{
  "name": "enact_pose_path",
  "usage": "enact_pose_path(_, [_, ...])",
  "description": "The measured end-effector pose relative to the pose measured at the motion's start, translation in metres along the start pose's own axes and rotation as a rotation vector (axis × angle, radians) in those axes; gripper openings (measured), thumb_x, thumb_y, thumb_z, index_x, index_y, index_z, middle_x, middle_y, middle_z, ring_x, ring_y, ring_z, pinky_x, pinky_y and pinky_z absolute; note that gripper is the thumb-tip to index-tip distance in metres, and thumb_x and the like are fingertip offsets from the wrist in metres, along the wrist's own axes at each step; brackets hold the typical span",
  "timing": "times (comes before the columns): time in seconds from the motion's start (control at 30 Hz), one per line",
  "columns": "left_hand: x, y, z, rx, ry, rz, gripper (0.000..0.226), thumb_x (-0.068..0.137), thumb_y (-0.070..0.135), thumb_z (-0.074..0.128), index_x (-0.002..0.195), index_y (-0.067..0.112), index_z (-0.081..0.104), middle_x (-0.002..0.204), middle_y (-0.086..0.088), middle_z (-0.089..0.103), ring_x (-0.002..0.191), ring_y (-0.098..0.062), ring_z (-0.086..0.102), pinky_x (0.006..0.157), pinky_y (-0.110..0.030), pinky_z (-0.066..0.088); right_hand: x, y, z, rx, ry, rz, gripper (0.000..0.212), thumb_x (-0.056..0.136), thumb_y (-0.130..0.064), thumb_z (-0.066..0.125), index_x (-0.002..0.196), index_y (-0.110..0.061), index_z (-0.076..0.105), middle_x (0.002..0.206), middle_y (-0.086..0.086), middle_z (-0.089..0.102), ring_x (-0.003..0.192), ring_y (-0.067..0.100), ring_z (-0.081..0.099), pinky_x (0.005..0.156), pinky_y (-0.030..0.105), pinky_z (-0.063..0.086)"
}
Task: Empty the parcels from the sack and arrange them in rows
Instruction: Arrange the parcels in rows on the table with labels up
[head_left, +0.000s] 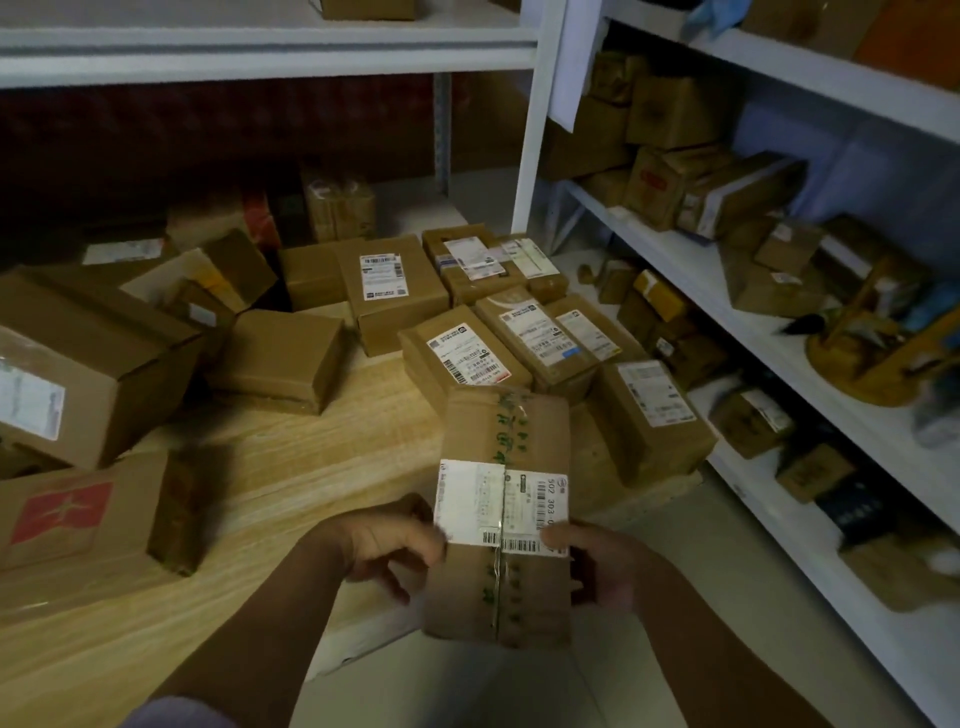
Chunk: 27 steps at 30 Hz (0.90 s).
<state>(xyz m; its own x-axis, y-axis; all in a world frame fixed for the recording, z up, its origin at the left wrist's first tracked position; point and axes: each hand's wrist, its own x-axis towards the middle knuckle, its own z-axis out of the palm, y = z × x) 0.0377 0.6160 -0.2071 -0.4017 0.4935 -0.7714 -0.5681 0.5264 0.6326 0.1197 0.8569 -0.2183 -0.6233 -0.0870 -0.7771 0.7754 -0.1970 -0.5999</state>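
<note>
Head view: both hands, left hand (387, 540) and right hand (597, 564), clasp a long parcel (501, 514) at lower centre, its long axis pointing up-frame toward the rows of parcels (511, 332) on the surface (291, 467).

Parcel held over wooden table (291, 467)
Left hand (387, 540) and right hand (597, 561) grip 1 taped parcel (506, 452) by its sides, near labelled parcels (519, 332).

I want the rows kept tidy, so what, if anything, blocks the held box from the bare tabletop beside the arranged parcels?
Nothing visible does. Both hands, left hand and right hand, hold the parcel above open wooden table, left of the rows.
</note>
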Motion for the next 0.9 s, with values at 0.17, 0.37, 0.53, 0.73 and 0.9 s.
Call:
enact_pose_path(0.17, [0.024, 0.013, 0.018, -0.165, 0.256, 0.062, 0.052, 0.064, 0.032, 0.072, 0.111, 0.018, 0.054, 0.111, -0.007, 0.058, 0.097, -0.022, 0.054, 0.074, -0.036, 0.047, -0.001, 0.004, -0.010, 0.213, 0.108, 0.020, 0.043, 0.076, -0.031, 0.073, 0.109, -0.006, 0.061, 0.110, 0.020, 0.064, 0.100, 0.039, 0.060, 0.075, 0.051, 0.055])
enact_pose_path(0.37, [0.043, 0.020, 0.028, -0.258, 0.319, -0.049, 0.061, 0.084, 0.039, 0.066, 0.133, 0.014, 0.039, 0.132, -0.009, 0.043, 0.126, -0.037, 0.044, 0.083, -0.051, 0.045, 0.022, 0.009, -0.003, 0.563, 0.258, 0.037, 0.050, 0.075, -0.026, 0.076, 0.111, -0.001, 0.052, 0.112, 0.024, 0.058, 0.100, 0.039, 0.060, 0.071, 0.050, 0.058])
enact_pose_path(0.53, [0.063, 0.024, 0.029, -0.252, 0.295, 0.015, 0.038, 0.093, 0.024, 0.056, 0.126, 0.004, 0.053, 0.123, -0.014, 0.058, 0.106, -0.031, 0.056, 0.082, -0.048, 0.051, 0.035, 0.002, 0.011, 0.571, 0.279, -0.051, 0.025, 0.086, -0.021, 0.066, 0.101, -0.004, 0.054, 0.101, 0.021, 0.061, 0.092, 0.034, 0.061, 0.087, 0.047, 0.052])
enact_pose_path(0.73, [0.078, 0.033, 0.025, -0.269, 0.371, 0.006, 0.039, 0.092, 0.023, 0.058, 0.122, -0.002, 0.053, 0.106, -0.013, 0.059, 0.106, -0.035, 0.057, 0.080, -0.050, 0.055, 0.041, -0.009, 0.002, 0.137, 0.537, 0.003, 0.033, 0.088, -0.036, 0.062, 0.088, -0.003, 0.063, 0.074, 0.011, 0.063, 0.065, 0.020, 0.058, 0.060, 0.030, 0.051])
enact_pose_path(0.9, [0.091, 0.065, 0.008, -0.257, 0.786, 0.055, 0.065, 0.090, 0.045, 0.055, 0.132, -0.002, 0.040, 0.129, -0.019, 0.051, 0.109, -0.035, 0.052, 0.087, -0.040, 0.047, 0.042, -0.051, -0.026, -0.244, 1.078, -0.433, 0.033, 0.093, -0.021, 0.047, 0.061, -0.016, 0.051, 0.063, 0.005, 0.052, 0.065, 0.022, 0.050, 0.060, 0.027, 0.038])
